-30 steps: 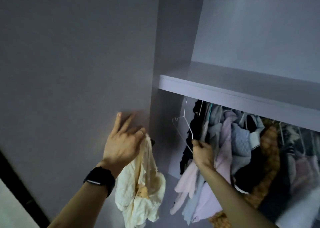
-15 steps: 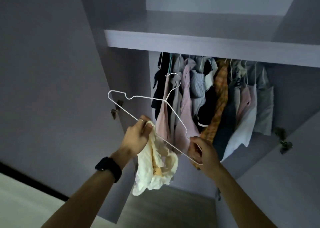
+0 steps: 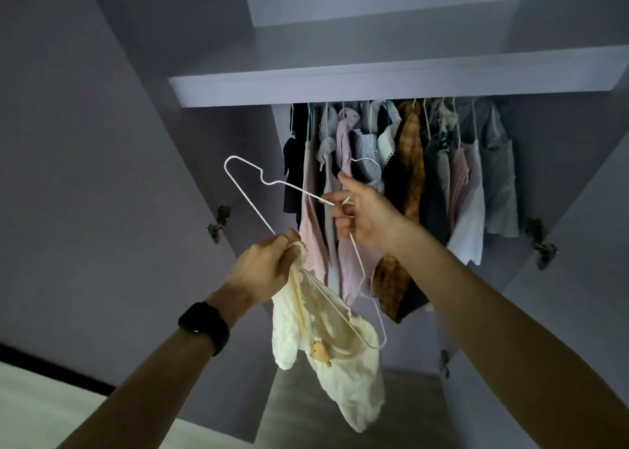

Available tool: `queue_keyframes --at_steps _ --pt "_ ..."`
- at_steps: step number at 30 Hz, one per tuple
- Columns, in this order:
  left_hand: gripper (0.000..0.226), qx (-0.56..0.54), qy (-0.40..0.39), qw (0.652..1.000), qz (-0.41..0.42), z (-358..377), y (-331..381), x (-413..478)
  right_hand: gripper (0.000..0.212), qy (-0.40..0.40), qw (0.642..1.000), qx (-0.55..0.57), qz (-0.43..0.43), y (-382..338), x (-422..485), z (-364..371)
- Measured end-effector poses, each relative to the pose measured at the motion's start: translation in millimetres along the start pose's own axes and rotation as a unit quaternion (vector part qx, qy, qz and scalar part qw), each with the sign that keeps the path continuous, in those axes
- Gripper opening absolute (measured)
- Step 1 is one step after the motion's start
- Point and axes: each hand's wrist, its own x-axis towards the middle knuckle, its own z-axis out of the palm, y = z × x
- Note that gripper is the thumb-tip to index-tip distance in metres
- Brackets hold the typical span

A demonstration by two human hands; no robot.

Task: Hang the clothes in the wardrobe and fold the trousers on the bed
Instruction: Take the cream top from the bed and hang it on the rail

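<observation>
A crumpled cream garment (image 3: 333, 353) with a small bear patch hangs from my left hand (image 3: 263, 268), which grips its top edge in front of the open wardrobe. My right hand (image 3: 366, 215) holds a white wire hanger (image 3: 248, 203) near its neck, the hook just above my fingers. The hanger's bottom bar runs past my left hand, and its lower corner lies over the garment. Behind both hands, several clothes (image 3: 408, 176) hang on hangers under the wardrobe shelf (image 3: 374, 80).
Both wardrobe doors stand open, the left door (image 3: 102, 176) and the right door (image 3: 578, 278), with metal hinges (image 3: 218, 222) showing. The wardrobe floor (image 3: 340, 424) lies below the hanging clothes. A pale surface (image 3: 51, 411) fills the bottom-left corner.
My right hand has slid from the hanger's lower corner up to its neck. The hanger has tilted, its lower end now over the cream garment. The view has shifted slightly.
</observation>
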Motion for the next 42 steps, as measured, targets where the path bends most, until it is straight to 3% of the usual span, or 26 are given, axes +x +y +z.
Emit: queue_keyframes --at_steps 2,4,5,7,9,11,16,19,23,27,30,36,40,42 --pt "0.010 -0.029 0.033 0.999 -0.003 -2 0 4 0.051 0.061 0.994 -0.084 -0.027 -3 6 -2" --pt "0.007 -0.065 0.064 0.996 -0.024 -3 0 7 0.048 0.187 0.964 -0.167 -0.091 4 5 -12" --pt "0.005 -0.081 0.068 0.993 -0.043 -5 1 9 0.047 0.250 0.947 -0.164 -0.119 12 3 -20" --pt "0.012 -0.105 0.063 0.989 -0.086 -10 6 13 0.044 0.321 0.936 -0.025 -0.142 30 -5 -37" --pt "0.009 -0.116 0.056 0.985 -0.116 -19 10 19 0.035 0.326 0.920 0.161 -0.145 41 -14 -46" --pt "0.010 -0.122 0.060 0.982 -0.132 -32 14 27 0.020 0.298 0.908 0.255 -0.148 42 -21 -44" --pt "0.012 -0.116 0.099 0.980 -0.130 -66 23 42 0.025 0.227 0.901 0.314 -0.193 25 -27 -12" --pt "0.010 -0.148 0.109 0.976 -0.120 -83 30 47 0.025 0.229 0.892 0.305 -0.243 16 -18 10" --pt "0.012 -0.175 0.151 0.969 -0.085 -114 32 52 0.025 0.223 0.888 0.226 -0.332 19 9 32" --pt "0.014 -0.170 0.200 0.962 -0.080 -150 22 54 0.022 0.249 0.915 0.005 -0.317 48 34 25" --pt "0.010 -0.170 0.257 0.946 -0.104 -176 -1 47 0.023 0.251 0.909 -0.098 -0.319 53 44 1" --pt "0.009 -0.042 0.201 0.965 -0.166 -179 -28 30 0.035 0.218 0.838 -0.326 -0.379 -8 49 1" --pt "0.013 -0.002 0.152 0.974 -0.168 -175 -33 27 0.041 0.153 0.808 -0.393 -0.412 -42 47 31" --pt "0.011 0.012 0.145 0.977 -0.155 -175 -32 31 0.044 0.122 0.758 -0.508 -0.391 -53 47 45"
